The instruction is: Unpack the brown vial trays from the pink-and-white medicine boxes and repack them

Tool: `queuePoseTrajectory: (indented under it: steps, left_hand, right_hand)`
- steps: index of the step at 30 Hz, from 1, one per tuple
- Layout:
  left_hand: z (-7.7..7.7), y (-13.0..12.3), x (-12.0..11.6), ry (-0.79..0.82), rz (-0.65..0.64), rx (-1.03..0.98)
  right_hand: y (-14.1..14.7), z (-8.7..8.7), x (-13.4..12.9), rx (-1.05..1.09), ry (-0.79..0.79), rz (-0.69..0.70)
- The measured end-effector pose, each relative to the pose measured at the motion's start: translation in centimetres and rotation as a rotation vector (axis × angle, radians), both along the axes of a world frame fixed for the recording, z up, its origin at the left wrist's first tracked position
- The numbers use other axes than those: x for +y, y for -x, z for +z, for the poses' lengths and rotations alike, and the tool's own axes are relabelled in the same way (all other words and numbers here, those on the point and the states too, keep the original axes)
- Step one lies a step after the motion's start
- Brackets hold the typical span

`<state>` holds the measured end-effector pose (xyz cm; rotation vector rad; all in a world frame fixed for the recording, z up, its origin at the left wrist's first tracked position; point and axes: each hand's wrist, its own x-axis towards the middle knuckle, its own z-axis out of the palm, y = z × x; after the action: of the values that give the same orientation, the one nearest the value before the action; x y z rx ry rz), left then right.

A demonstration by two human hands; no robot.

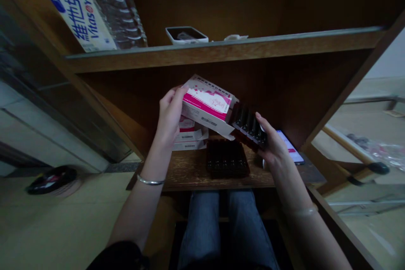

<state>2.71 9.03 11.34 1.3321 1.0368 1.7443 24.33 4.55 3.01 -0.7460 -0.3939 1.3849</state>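
Note:
My left hand (169, 114) grips a white and pink carton (207, 105), holding it tilted above the desk. My right hand (274, 143) holds a dark brown plastic tray of small glass vials (248, 126) by its far end. The tray's near end meets the carton's open end, and I cannot tell how far it sits inside. A second dark vial tray (228, 158) lies flat on the wooden desk (186, 173). Behind my left wrist, several similar cartons (190, 137) are stacked, partly hidden by the held carton.
A smartphone (291, 147) lies lit beneath my right hand. Wooden shelf boards (221, 52) run overhead, holding a plastic water bottle (117, 8), a Vitasoy carton (79, 12) and a small white-rimmed tray (186, 34). My jeans-clad knees (228, 228) sit below the desk edge.

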Motion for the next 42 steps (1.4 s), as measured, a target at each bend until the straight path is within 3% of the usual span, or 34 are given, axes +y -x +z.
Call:
queuePoseTrajectory:
  steps: [6, 10, 16, 21, 30, 42]
  left_hand:
    - [-2.3, 4.9, 1.8, 0.135, 0.16, -0.177]
    - [-4.0, 6.8, 2.5, 0.178, 0.264, -0.079]
    - [-6.2, 8.3, 3.7, 0.119, 0.426, 0.041]
    - [-7.6, 9.4, 4.2, 0.127, 0.526, 0.167]
    - [-9.2, 10.4, 4.9, 0.179, 0.568, 0.275]
    - [-9.6, 10.7, 4.4, 0.158, 0.561, 0.359]
  right_hand:
    - [-0.4, 0.3, -0.3, 0.003, 0.018, -0.03]
    - [-0.3, 0.3, -0.4, -0.005, 0.06, -0.047]
    - [-0.2, -0.3, -0.3, -0.078, -0.054, -0.031]
    - [0.0, 0.0, -0.5, -0.043, 0.019, -0.055]
    - [0.0, 0.2, -0.6, -0.114, 0.057, -0.019]
    - [0.1, 0.3, -0.8, -0.148, 0.025, -0.029]
